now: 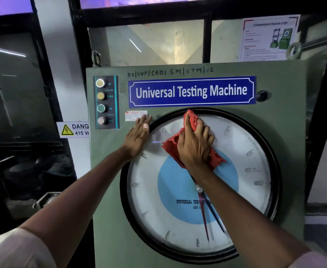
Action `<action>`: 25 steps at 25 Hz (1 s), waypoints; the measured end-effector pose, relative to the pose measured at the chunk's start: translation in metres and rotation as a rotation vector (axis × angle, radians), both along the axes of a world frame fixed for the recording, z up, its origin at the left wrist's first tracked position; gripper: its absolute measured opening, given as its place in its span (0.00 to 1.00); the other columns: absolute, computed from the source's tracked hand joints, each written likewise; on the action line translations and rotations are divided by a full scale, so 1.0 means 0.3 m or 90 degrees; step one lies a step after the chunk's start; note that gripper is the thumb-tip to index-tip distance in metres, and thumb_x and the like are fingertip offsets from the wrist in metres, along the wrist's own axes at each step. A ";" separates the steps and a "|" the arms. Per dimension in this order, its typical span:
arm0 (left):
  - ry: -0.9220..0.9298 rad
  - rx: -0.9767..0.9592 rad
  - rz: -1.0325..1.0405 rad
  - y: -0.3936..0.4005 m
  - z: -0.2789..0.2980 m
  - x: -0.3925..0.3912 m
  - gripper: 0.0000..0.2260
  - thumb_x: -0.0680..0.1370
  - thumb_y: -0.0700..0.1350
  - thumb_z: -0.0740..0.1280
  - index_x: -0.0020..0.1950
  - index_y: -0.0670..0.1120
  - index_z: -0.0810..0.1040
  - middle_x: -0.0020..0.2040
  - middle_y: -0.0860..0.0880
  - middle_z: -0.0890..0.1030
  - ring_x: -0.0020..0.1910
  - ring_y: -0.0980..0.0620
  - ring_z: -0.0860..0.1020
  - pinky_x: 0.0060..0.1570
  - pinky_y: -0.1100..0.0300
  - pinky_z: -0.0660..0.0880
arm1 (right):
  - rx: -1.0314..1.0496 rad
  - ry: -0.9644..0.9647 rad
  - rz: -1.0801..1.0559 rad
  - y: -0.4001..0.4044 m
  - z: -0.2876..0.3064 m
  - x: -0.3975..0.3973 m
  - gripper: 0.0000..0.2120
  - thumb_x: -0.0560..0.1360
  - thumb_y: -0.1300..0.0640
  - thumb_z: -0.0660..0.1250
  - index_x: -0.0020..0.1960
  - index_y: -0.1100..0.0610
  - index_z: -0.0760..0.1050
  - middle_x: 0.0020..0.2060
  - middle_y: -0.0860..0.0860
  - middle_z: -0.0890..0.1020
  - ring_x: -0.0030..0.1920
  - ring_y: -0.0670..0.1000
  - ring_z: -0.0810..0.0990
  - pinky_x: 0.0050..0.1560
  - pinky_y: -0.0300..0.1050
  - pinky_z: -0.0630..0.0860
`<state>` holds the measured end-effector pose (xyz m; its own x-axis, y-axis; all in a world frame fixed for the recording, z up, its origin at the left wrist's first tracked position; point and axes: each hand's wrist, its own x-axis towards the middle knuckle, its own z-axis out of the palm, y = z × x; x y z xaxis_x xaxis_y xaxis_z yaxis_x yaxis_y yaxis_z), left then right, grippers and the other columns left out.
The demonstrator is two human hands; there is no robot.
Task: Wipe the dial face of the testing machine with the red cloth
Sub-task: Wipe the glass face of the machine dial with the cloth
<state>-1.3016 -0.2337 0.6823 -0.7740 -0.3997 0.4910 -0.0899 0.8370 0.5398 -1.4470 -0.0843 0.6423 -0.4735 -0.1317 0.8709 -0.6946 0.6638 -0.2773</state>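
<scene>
Both hands are at work: your right hand (194, 144) presses the bunched red cloth (175, 149) onto the upper dial face (251, 190) while your left hand (137, 136) lies flat, fingers together (bracing), so next sweep downward over the unwiped glass below.

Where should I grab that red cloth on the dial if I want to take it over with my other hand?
Take the red cloth by the loose frayed corner sticking out left of the right hand, coming from the left across the dial face. The right hand presses the rest flat, so only that flap and a smaller one at lower right are free. The left hand rests open nearby.
</scene>
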 end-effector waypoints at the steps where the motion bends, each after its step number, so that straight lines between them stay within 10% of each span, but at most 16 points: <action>1: -0.003 -0.001 -0.001 -0.002 0.001 0.002 0.28 0.86 0.58 0.43 0.86 0.53 0.53 0.87 0.52 0.47 0.86 0.53 0.42 0.84 0.47 0.41 | 0.036 0.029 0.016 -0.024 -0.012 0.025 0.30 0.78 0.49 0.62 0.80 0.47 0.68 0.68 0.58 0.76 0.60 0.62 0.75 0.54 0.58 0.69; 14: -0.058 -0.052 0.014 -0.019 0.012 0.009 0.33 0.81 0.63 0.39 0.86 0.56 0.49 0.87 0.52 0.44 0.85 0.53 0.40 0.83 0.48 0.40 | 0.285 0.117 0.123 -0.134 -0.176 0.215 0.19 0.78 0.47 0.62 0.67 0.48 0.78 0.67 0.54 0.75 0.59 0.57 0.72 0.56 0.58 0.69; 25: -0.153 -0.267 0.106 -0.094 0.021 0.029 0.29 0.85 0.64 0.40 0.86 0.58 0.44 0.87 0.52 0.40 0.85 0.52 0.39 0.83 0.47 0.41 | 0.334 0.087 0.248 -0.191 -0.502 0.400 0.35 0.75 0.50 0.68 0.81 0.47 0.64 0.68 0.55 0.76 0.58 0.57 0.76 0.57 0.58 0.76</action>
<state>-1.2929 -0.2620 0.6887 -0.8269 -0.3341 0.4523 -0.3210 0.9409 0.1082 -1.3270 -0.1416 0.4917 -0.1947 -0.6939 0.6933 -0.9171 0.3794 0.1221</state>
